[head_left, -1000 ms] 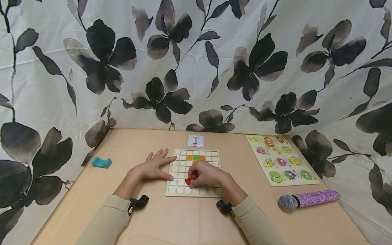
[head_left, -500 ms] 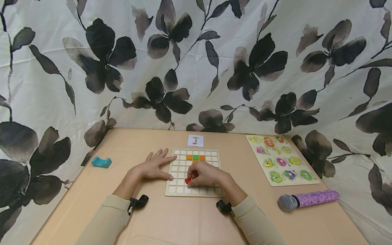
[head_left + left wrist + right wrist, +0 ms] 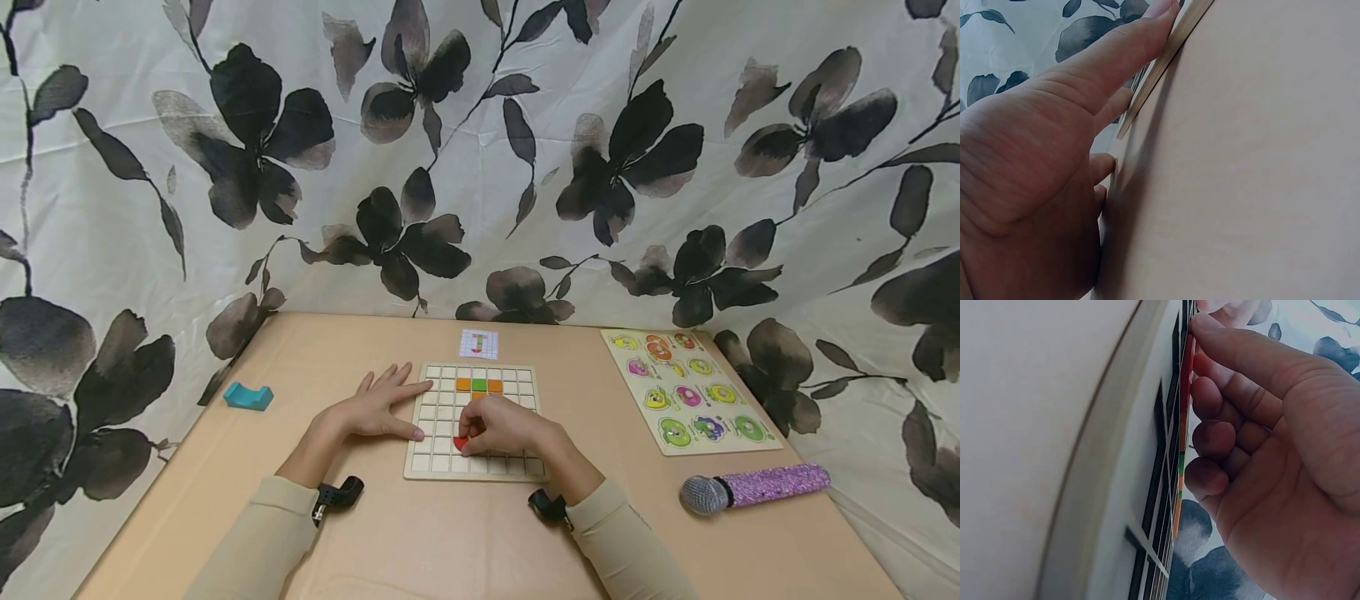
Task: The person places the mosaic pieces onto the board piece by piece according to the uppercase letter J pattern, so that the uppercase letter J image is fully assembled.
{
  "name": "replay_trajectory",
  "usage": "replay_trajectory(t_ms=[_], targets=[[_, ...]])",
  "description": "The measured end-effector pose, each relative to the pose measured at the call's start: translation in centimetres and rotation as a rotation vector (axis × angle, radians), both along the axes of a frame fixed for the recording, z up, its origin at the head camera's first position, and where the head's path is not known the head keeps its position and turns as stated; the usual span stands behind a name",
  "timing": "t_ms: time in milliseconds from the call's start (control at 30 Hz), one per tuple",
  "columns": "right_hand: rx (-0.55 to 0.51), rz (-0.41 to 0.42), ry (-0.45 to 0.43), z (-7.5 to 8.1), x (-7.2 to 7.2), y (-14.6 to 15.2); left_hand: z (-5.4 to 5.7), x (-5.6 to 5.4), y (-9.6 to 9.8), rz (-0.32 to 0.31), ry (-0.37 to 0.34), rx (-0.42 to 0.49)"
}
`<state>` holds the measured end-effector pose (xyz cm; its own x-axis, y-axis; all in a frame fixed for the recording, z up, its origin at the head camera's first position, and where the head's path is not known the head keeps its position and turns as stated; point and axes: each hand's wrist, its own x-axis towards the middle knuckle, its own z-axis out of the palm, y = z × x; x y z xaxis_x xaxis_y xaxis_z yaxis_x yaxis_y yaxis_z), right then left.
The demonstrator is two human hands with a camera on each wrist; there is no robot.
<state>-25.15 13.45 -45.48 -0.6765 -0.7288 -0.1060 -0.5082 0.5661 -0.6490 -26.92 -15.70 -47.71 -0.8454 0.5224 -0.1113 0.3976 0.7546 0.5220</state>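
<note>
A pale grid board (image 3: 442,472) lies on the table, with orange tiles (image 3: 495,387) and a green tile (image 3: 479,386) in an upper row. Low on the grid, my right hand (image 3: 506,427) pinches a small red tile (image 3: 460,443) with a rounded edge between thumb and forefinger. The right wrist view shows this red tile (image 3: 1187,375) at the board's surface, the other fingers curled beside it. My left hand (image 3: 378,406) lies spread at the board's left side, thumb and forefinger tips on its edge (image 3: 1163,65). Part of the grid is hidden under the right hand.
Behind the board lies a small pattern card (image 3: 478,343). A teal block (image 3: 249,397) sits at the left. On the right are a fruit picture board (image 3: 686,396) and a glittery purple microphone (image 3: 776,487). A floral cloth (image 3: 480,208) hangs behind the table.
My right thumb and the red tile have shifted slightly left on the grid. The left hand stays where it was.
</note>
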Motion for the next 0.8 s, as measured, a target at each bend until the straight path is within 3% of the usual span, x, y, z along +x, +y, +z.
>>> replay_trajectory(t_ms=[433,800], targets=[[-0.042,-0.021,0.048,0.1,0.0,0.5,-0.2,-0.1,0.3,-0.005,-0.003,0.000],[-0.083,-0.169,0.188,0.7,-1.1,2.2,0.1,0.3,0.2,0.006,-0.007,0.018]])
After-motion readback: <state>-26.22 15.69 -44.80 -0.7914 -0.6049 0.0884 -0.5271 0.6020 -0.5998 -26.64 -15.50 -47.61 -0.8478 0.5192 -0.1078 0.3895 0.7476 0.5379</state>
